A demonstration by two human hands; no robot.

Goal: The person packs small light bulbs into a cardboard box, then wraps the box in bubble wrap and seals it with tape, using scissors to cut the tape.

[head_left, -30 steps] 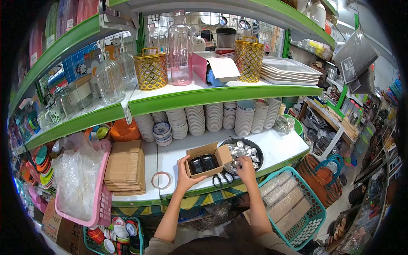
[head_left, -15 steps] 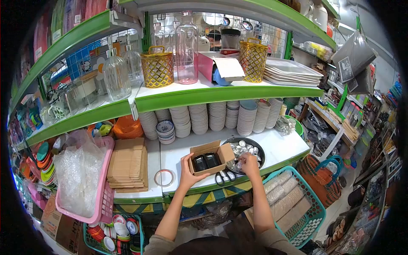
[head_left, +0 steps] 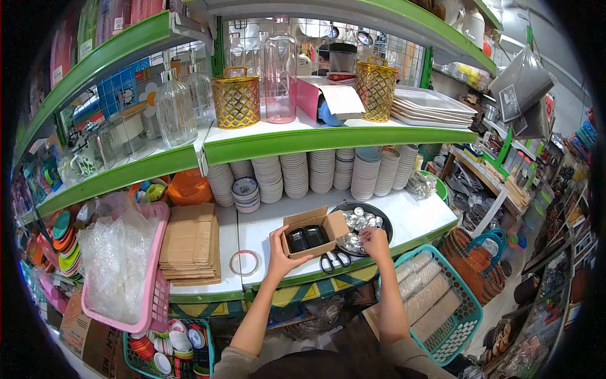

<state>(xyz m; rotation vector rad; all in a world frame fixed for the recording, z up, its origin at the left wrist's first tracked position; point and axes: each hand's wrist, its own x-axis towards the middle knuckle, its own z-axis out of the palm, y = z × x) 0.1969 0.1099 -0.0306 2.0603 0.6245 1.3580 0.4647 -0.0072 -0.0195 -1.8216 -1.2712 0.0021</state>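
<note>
Currently, the small cardboard box sits on the white counter, its mouth facing up. Its long axis runs left to right, the right end tipped slightly away from the person. 1 flap stands up along the back, and another sticks out at the right end, toward the black pan. Inside, 2 black pieces lie side by side, each longer front to back. The left hand grips the box at its left end, thumb along the front wall. The right hand is over the pan, fingertips pinched together at the shiny silver pieces; whether they hold 1, I cannot tell.

The box is near the counter's green front edge. Scissors lie just in front of its right end, handles toward that edge. A strip of white counter runs between the box and the stacked bowls behind. To the left, a tape ring lies flat between the box and a pile of folded cardboard.

A brown carton at lower left bears dark capitals, too slanted to read surely. The hanging grey packet has a pale label, its print too small.
</note>
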